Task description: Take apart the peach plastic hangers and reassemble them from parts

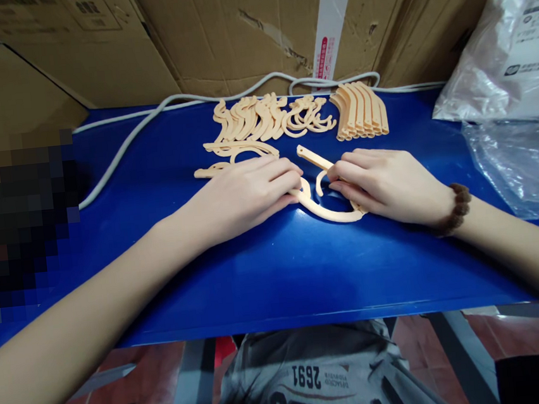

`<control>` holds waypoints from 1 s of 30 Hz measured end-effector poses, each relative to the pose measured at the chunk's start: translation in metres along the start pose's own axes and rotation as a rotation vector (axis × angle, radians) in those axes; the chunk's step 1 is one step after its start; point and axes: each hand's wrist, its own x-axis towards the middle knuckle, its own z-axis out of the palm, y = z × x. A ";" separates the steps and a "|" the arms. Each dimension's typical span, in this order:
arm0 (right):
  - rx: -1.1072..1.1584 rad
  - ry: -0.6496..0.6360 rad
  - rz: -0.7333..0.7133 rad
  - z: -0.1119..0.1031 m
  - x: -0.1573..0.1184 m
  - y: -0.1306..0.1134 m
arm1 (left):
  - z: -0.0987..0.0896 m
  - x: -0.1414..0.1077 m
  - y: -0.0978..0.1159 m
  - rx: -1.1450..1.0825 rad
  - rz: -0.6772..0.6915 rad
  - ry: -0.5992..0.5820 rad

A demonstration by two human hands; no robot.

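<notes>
A beige plastic hanger (330,214), with curved arms and a small hook (320,183), is held low over the blue table. My left hand (254,191) pinches its left end between thumb and fingertips. At the other side my right hand (382,181), with a brown band at the wrist, is closed around the right part, covering where the pieces meet. A straight arm with a hole at its tip (310,155) sticks out up and left from the right fingers. Behind my left hand lie beige hanger pieces (240,146), partly covered by it.
Along the back of the blue table (258,279) lie a row of curved beige pieces (247,118), a heap of hooks (306,116) and a stack of hanger arms (360,110). A white cable (165,104) runs behind them, before cardboard boxes (244,33). Plastic bags (498,59) stand right.
</notes>
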 end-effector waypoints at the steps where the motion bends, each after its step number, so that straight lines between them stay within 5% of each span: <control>1: -0.003 0.004 -0.015 0.000 0.000 0.000 | 0.000 0.000 0.000 0.002 0.000 0.000; 17: 0.013 0.054 -0.098 0.000 -0.001 -0.007 | 0.002 0.000 -0.002 0.119 -0.016 -0.007; 30: 0.046 0.077 -0.185 0.003 -0.003 -0.014 | 0.002 0.000 0.013 0.077 -0.272 -0.022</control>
